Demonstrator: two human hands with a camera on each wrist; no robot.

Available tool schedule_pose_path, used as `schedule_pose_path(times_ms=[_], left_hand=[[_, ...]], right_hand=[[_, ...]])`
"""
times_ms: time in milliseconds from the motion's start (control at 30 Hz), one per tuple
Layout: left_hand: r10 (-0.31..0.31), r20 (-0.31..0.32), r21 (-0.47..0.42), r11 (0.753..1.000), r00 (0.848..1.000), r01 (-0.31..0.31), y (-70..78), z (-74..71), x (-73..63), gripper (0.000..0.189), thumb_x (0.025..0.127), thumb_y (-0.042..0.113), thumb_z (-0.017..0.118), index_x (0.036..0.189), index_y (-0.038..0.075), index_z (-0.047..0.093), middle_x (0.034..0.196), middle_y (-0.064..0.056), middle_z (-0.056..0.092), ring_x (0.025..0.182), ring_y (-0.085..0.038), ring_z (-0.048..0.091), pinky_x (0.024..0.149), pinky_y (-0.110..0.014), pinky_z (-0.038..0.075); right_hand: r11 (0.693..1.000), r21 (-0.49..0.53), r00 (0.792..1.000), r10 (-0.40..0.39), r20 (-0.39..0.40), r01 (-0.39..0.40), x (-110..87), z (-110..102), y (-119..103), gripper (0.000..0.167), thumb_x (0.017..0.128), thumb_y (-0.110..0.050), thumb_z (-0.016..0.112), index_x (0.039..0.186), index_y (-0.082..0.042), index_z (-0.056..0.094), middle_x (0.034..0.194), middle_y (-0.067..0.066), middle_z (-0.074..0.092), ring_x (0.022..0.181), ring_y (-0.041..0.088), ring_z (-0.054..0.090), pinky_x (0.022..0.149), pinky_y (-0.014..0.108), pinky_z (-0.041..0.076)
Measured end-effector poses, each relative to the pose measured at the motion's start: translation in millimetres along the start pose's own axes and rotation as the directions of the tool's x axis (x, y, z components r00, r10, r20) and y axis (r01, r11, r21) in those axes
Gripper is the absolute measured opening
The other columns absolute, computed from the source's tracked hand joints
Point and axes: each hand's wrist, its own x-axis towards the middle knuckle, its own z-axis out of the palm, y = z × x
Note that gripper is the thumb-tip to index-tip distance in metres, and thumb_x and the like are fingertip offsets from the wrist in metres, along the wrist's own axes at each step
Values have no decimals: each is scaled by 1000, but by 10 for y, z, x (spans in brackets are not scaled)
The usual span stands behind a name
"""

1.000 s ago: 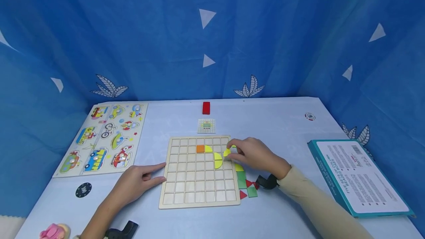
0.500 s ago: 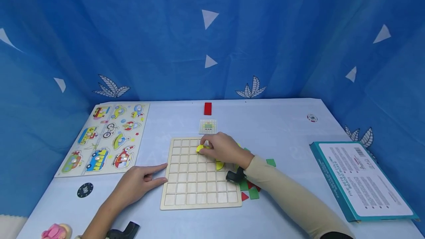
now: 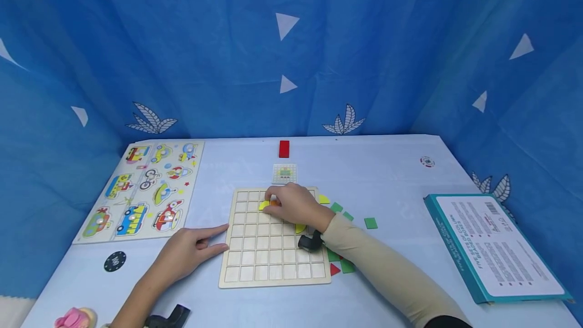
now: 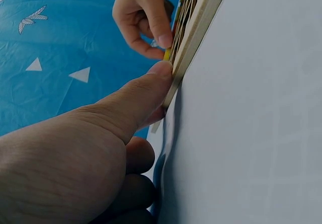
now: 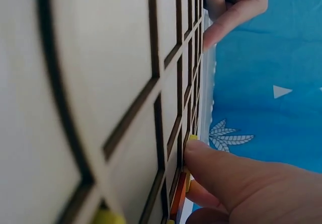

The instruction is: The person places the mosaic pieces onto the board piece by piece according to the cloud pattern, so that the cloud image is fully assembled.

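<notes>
The right hand (image 3: 298,205) reaches across a wooden grid board (image 3: 255,257) with its grip narrow, thumb and index finger pinching a yellow quarter-circle piece (image 3: 263,205). That piece is at the board's upper part, just left of an orange square tile (image 3: 274,202) — whether it sits fully in its cell I cannot tell. Another yellow piece (image 3: 300,228) lies on the board, partly hidden under the hand.

The left hand (image 3: 184,252) rests at the board's left edge, its grip wide: thumb and index finger stand apart, and those 2 fingertips touch the rim.

Along the board's right side lie loose pieces — a yellow piece (image 3: 324,199), green tiles (image 3: 347,266) and a red triangle (image 3: 334,269) — with 1 green square (image 3: 371,223) farther out on the white tabletop (image 3: 387,166). Just beyond the board's far edge is a small pattern card (image 3: 284,173), and behind it a red block (image 3: 284,149).

A vehicle puzzle board (image 3: 188,196) lies to the left, near a black chip (image 3: 115,261) marked 100. A teal box (image 3: 496,247) lies on the right, below a white-and-red chip (image 3: 427,161). A blue curtain (image 3: 291,39) hangs behind.
</notes>
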Motion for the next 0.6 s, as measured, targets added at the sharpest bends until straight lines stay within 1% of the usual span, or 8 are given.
schedule_pose_path(times_ms=[200,267,333,467,600], left_hand=[[4,-3,-5,1000,1000,-4,-10,13,-4,53,83,57,79,128,30,74,49,11,39,46,-6,33,48,-25,30],[7,-7,-5,1000,1000,-7,-12,19,-7,53,83,57,79,128,30,74,49,11,39,46,-6,32,48,-25,29],[10,-9,-6,1000,1000,-10,-14,24,-9,53,83,57,79,127,30,74,49,11,39,45,-6,32,48,-25,29],[10,-7,-1,1000,1000,-10,-18,25,-8,53,83,57,79,128,30,74,48,11,39,45,-6,31,48,-25,30],[10,-3,9,1000,1000,-10,-24,12,1,52,83,54,81,128,30,74,48,12,39,44,-5,32,48,-25,31]], right_hand=[[1000,-7,1000,26,14,-26,-19,-11,6,29,91,-42,78,111,-22,73,63,-10,54,64,9,51,56,25,38],[1000,-8,999,30,15,-30,-44,-34,18,28,92,-42,78,111,-22,73,63,-11,54,63,9,51,55,25,38],[999,7,999,36,11,-37,-84,-76,37,26,93,-40,77,111,-22,74,61,-10,53,60,9,51,53,25,37],[995,51,996,84,-26,-83,-227,-232,117,23,95,-34,75,113,-20,75,57,-7,49,52,11,48,49,26,35],[988,80,985,143,-93,-135,-434,-424,279,21,95,-29,75,114,-19,76,57,-6,47,51,12,47,49,26,35]])
